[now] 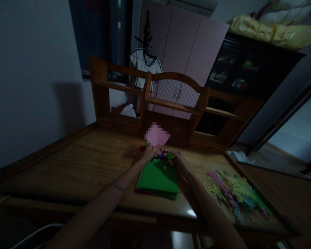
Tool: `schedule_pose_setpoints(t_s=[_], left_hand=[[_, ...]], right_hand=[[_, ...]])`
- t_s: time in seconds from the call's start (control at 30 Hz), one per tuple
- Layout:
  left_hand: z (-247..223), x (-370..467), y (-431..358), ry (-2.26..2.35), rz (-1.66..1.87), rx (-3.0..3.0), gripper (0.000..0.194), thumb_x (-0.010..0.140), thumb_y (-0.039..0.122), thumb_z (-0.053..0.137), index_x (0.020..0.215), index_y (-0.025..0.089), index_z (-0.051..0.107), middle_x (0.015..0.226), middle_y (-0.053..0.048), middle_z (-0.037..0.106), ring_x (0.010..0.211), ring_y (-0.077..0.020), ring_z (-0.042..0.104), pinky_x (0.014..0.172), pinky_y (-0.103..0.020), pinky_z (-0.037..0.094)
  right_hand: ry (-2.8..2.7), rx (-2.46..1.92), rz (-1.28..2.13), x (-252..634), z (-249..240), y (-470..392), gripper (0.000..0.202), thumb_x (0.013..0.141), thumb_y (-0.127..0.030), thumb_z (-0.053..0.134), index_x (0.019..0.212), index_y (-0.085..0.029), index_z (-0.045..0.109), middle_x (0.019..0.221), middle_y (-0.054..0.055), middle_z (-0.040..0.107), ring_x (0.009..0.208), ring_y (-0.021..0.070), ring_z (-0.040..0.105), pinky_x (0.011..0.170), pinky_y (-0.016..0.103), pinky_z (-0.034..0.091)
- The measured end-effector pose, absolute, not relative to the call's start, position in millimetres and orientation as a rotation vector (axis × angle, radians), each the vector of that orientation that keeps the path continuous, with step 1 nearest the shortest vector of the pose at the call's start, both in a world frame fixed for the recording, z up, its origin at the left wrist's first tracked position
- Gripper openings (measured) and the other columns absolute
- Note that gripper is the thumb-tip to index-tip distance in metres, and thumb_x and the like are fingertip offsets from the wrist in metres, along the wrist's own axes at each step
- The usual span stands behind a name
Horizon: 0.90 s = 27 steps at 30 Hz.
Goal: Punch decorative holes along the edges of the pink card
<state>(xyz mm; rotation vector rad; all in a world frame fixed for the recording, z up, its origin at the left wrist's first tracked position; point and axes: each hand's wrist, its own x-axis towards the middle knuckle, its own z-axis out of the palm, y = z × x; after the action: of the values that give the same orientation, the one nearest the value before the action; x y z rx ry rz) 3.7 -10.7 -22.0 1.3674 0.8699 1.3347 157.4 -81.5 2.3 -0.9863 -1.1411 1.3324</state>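
Note:
My left hand (pixel 150 155) is closed on the lower edge of a pink square sheet (pixel 158 135), which tilts up away from me; small dark marks run along its lower left edge. My right hand (pixel 179 162) is at the right, its fingers closed around a small green piece (pixel 170 155), partly hidden. Between the hands lie several small round figures (pixel 160 155) with white eyes, in red and purple. Just in front of them sits a stack of green sheets (pixel 159 178), with a reddish layer showing at its lower left edge.
Pink, yellow, green and blue strips with holes (pixel 229 188) are heaped on the wooden table (pixel 75 162) at the right. A wooden shelf unit (pixel 175 102) stands along the back edge. A white cable (pixel 45 228) hangs at the lower left.

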Motion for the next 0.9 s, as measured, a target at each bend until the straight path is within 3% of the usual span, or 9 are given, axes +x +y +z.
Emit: schedule_pose_setpoints(t_s=[0.2,0.37,0.5,0.9], left_hand=[[-23.6,4.0,-5.9,0.925,1.367,1.256,0.037,0.075,0.05,0.06,0.071,0.014,0.064,0.053,-0.002,0.06,0.045,-0.013,0.05,0.046,-0.024,0.039],[-20.5,4.1,-7.5,0.876,1.421,1.266,0.036,0.074,0.046,0.063,0.087,0.012,0.066,0.077,-0.007,0.069,0.069,-0.0188,0.062,0.063,-0.027,0.047],[-18.9,3.9,-9.1,0.848,1.475,1.286,0.036,0.075,0.043,0.063,0.091,0.012,0.067,0.098,-0.01,0.069,0.09,-0.0211,0.062,0.078,-0.029,0.047],[-17.0,3.2,-9.1,0.875,1.452,1.211,0.036,0.072,0.039,0.066,0.094,0.01,0.067,0.099,-0.011,0.07,0.093,-0.0245,0.063,0.083,-0.033,0.047]], right_hand=[[-1.163,-0.934,1.314,160.8,-3.3,-78.9,0.037,0.079,-0.054,0.06,0.067,-0.02,0.06,0.053,0.002,0.055,0.045,0.0134,0.045,0.045,0.027,0.035],[-1.194,-0.977,1.245,163.7,-5.2,-74.2,0.043,0.078,-0.057,0.059,0.057,-0.019,0.057,0.05,0.002,0.052,0.043,0.0129,0.044,0.044,0.027,0.034],[-1.185,-1.039,1.246,167.5,-0.3,-74.7,0.046,0.077,-0.059,0.059,0.057,-0.019,0.057,0.051,0.002,0.053,0.044,0.0121,0.044,0.045,0.026,0.033],[-1.135,-1.106,1.131,179.5,-7.3,-65.9,0.051,0.076,-0.068,0.054,0.057,-0.02,0.054,0.048,0.0,0.051,0.043,0.0122,0.041,0.044,0.026,0.026]])
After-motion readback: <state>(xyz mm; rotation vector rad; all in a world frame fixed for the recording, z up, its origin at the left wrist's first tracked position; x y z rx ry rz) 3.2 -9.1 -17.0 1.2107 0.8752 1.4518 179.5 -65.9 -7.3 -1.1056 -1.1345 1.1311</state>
